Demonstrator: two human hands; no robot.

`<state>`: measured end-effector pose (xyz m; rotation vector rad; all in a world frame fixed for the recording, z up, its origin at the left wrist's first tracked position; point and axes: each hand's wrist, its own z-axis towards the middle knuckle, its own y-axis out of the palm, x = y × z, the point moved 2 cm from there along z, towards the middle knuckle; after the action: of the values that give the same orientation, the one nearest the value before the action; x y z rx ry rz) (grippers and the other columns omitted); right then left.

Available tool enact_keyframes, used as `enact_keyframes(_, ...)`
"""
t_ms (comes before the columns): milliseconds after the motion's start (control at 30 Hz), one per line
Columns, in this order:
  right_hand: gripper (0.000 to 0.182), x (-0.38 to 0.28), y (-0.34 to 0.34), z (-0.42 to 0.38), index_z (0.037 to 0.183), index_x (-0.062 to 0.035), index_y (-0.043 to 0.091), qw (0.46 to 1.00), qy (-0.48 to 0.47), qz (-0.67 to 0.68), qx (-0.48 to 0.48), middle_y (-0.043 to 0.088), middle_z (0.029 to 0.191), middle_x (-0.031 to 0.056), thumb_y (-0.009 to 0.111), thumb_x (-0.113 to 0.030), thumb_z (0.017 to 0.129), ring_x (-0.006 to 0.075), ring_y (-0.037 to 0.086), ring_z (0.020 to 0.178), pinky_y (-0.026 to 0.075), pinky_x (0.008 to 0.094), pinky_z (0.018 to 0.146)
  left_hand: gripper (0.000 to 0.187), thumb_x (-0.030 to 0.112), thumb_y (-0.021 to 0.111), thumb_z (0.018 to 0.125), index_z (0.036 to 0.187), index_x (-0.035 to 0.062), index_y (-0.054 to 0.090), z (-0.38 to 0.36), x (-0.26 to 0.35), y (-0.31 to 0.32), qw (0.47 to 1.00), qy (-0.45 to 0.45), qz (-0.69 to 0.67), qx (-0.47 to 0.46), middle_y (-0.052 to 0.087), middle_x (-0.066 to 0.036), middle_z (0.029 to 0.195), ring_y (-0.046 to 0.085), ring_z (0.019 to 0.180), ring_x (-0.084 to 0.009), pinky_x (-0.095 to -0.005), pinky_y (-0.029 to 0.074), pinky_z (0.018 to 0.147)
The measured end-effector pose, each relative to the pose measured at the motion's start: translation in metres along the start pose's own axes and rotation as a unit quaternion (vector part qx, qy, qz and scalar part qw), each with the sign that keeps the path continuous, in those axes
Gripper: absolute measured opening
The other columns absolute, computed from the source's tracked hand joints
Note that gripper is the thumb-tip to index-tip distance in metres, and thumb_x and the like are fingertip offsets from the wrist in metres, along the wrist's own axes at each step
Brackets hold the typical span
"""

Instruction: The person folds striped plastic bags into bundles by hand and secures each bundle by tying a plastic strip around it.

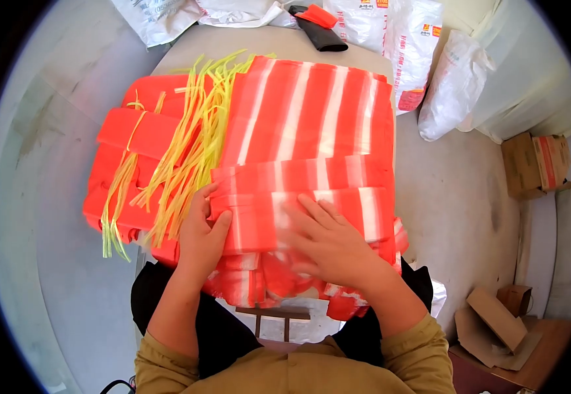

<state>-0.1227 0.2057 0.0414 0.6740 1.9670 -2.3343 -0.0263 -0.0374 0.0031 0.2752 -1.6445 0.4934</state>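
A stack of red-and-white striped plastic bags (285, 118) lies on the table, its near part folded over into a flat band. My left hand (201, 233) is at the left edge of this band, with the bag edge between thumb and fingers. Flat on top of the fold, fingers spread, rests my right hand (328, 246); its fingers are partly blurred. Crumpled striped bag ends (239, 285) hang at the near edge, below both hands. Left of the stack runs a bunch of yellow plastic strips (197, 134).
Red folded bundles (144, 134), one tied with yellow strip, lie at the left. White printed sacks (413, 46) stand behind the table (259, 41), near a black-and-red item (321, 29). Cardboard boxes (535, 164) sit at the right; flattened cardboard (496, 328) lies lower right.
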Motion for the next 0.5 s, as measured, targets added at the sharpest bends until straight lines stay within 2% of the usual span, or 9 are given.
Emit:
enact_keyframes(133,0.065,-0.001,0.001,0.001,0.14,-0.0213,0.064,1.0,-0.013,-0.014,-0.004,0.043,0.163,0.0151,0.085,-0.039,0.081,0.0421,0.038,0.149,0.038,0.0595,0.118,0.05,-0.002,0.059,0.102,0.149,0.0027,0.045,-0.002,0.004,-0.004,0.999,-0.019,0.04,-0.011,0.07,-0.014,0.119,0.068,0.102,-0.014,-0.0273,0.054,0.088)
enact_keyframes(233,0.052,-0.004,0.0,0.003,0.131,-0.0259,0.064,1.0,-0.009,-0.017,-0.01,0.043,0.164,0.0131,0.082,-0.027,0.082,0.0478,0.037,0.15,0.038,0.0626,0.118,0.05,-0.002,0.06,0.102,0.15,0.004,0.046,-0.002,0.001,-0.011,0.992,-0.018,0.124,-0.012,0.072,-0.011,0.112,0.066,0.092,-0.0108,-0.0249,0.053,0.081)
enact_keyframes(267,0.051,-0.004,0.001,0.003,0.13,-0.0262,0.064,1.0,-0.012,-0.016,-0.006,0.043,0.164,0.0129,0.082,-0.027,0.082,0.0482,0.038,0.15,0.038,0.0633,0.117,0.05,-0.002,0.061,0.102,0.15,0.0044,0.046,-0.001,0.0,-0.013,0.988,-0.019,0.154,-0.011,0.072,-0.011,0.11,0.066,0.089,-0.01,-0.0244,0.053,0.079)
enact_keyframes(333,0.048,-0.004,0.002,0.003,0.127,-0.0269,0.065,1.0,-0.017,-0.014,0.004,0.043,0.163,0.0125,0.082,-0.026,0.082,0.0491,0.038,0.149,0.04,0.0648,0.115,0.05,-0.002,0.061,0.102,0.15,0.0048,0.047,-0.001,-0.003,-0.012,0.992,-0.007,0.129,-0.006,0.072,-0.009,0.108,0.064,0.087,-0.0091,-0.0245,0.052,0.077)
enact_keyframes(467,0.056,-0.002,0.002,0.003,0.135,-0.0245,0.063,1.0,-0.007,-0.018,0.006,0.046,0.162,0.0107,0.082,-0.025,0.082,0.0451,0.041,0.149,0.039,0.0604,0.117,0.05,0.001,0.066,0.1,0.147,0.005,0.051,-0.002,0.002,-0.013,0.987,-0.019,0.159,0.003,0.071,-0.008,0.102,0.063,0.079,-0.0107,-0.0253,0.051,0.076)
enact_keyframes(500,0.059,0.0,0.004,0.003,0.137,-0.0233,0.062,1.0,-0.003,-0.016,0.013,0.046,0.162,0.0104,0.082,-0.024,0.082,0.0438,0.041,0.149,0.039,0.0592,0.117,0.05,0.004,0.069,0.098,0.145,0.0051,0.053,-0.003,0.008,-0.013,0.976,-0.015,0.217,0.008,0.071,-0.009,0.104,0.063,0.081,-0.0141,-0.0274,0.052,0.077)
